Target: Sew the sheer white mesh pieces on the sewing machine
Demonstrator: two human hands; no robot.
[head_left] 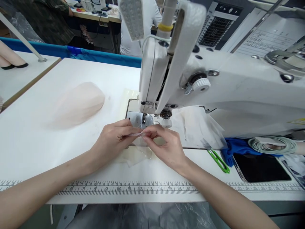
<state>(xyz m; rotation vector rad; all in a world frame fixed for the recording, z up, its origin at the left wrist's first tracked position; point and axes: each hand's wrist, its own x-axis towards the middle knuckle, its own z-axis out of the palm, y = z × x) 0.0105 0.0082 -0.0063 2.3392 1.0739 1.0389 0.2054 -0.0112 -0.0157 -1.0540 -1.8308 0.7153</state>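
My left hand (115, 136) and my right hand (165, 143) meet just in front of the needle of a white sewing machine (152, 73). Between their fingertips is a small piece of thin, pale fabric (135, 134), pinched from both sides. A sheer part of it seems to hang below my fingers, though its outline is hard to make out. Right behind my hands lie the metal needle plate (134, 118) and the presser foot (144, 119). Off to the left, a sheer beige fabric piece (83, 101) rests flat on the white table (114, 76).
Sheer pale fabric (197, 127) lies under the machine arm. Right of it are a green cutter (219, 161), a blue cloth (230, 149), a phone (262, 167) and a coil of pale cord (269, 144). A printed ruler (128, 188) lines the front edge. People sit beyond the blue-edged table.
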